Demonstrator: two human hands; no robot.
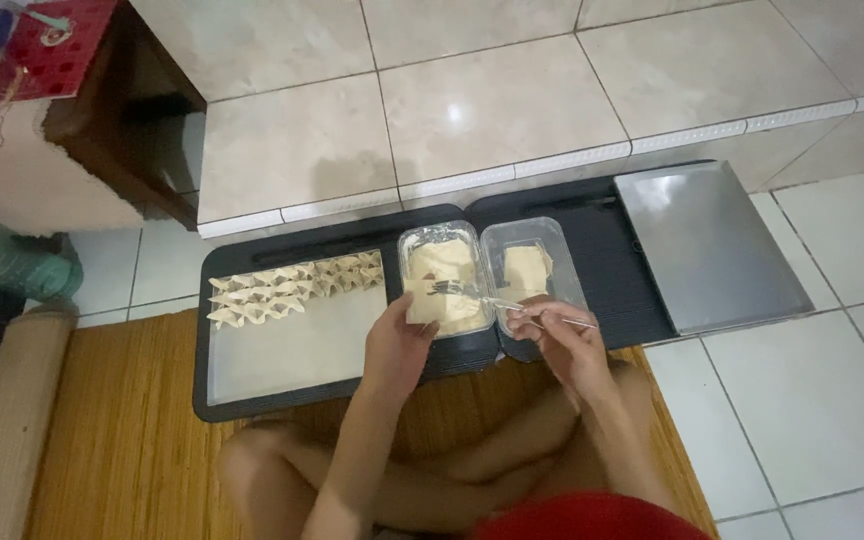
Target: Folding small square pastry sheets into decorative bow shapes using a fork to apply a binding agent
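Beige floor tiles surround my long black tray (572,215) — my left hand (399,345) grips a pale square wrapper (422,310), my right hand (562,340) pinches a clear plastic fork (512,306); best spread filling thinly, centred.

Fork (512,305) tines blurred against the filling, handle partly hidden in right hand (562,345). Wrapper (422,305) half covered by left hand (397,345). Folded dumplings (292,285) too small to count. Teal bottle (2,260) and red cloth (47,45) cut off by the edge.

Your left hand (399,345) holds a dough wrapper (422,303) over the clear filling container (444,275); your right hand (557,335) pinches a fork (512,306). Folded dumplings (292,285) line the tray's (292,360) far edge.
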